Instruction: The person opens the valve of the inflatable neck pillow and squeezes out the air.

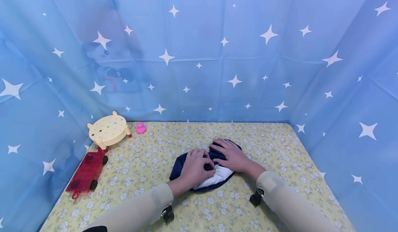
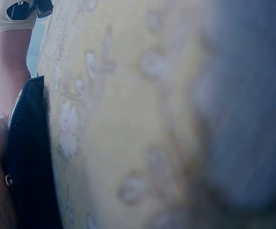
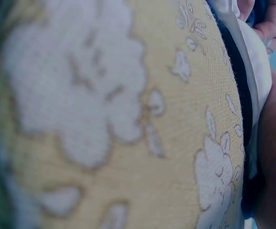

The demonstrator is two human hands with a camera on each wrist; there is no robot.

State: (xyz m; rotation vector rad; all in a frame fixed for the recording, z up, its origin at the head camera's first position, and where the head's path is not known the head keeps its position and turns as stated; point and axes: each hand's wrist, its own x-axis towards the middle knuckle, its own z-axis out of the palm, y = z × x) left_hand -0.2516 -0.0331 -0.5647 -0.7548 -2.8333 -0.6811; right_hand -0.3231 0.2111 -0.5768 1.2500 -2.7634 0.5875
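Observation:
A navy fabric pouch [image 1: 178, 166] with a white panel [image 1: 222, 173] lies on the flowered cloth in the head view. Along its navy edge in the left wrist view [image 2: 30, 157] runs a zip. My left hand [image 1: 196, 166] is over the left part, thumb and forefinger curled together at the white panel, pinching the fabric. Something small and shiny shows at those fingertips; its kind is unclear. On the right part rests my right hand [image 1: 231, 156], fingers spread across the navy fabric and thumb pointing towards the left hand. The fabric beneath both palms is hidden.
At the left stand a cream toy table [image 1: 107, 130] with coloured dots and a red see-through toy cart [image 1: 85, 172] with black wheels. A pink rubber duck [image 1: 141, 128] sits near the back edge. Blue star-patterned curtains [image 1: 199, 87] enclose the back and sides.

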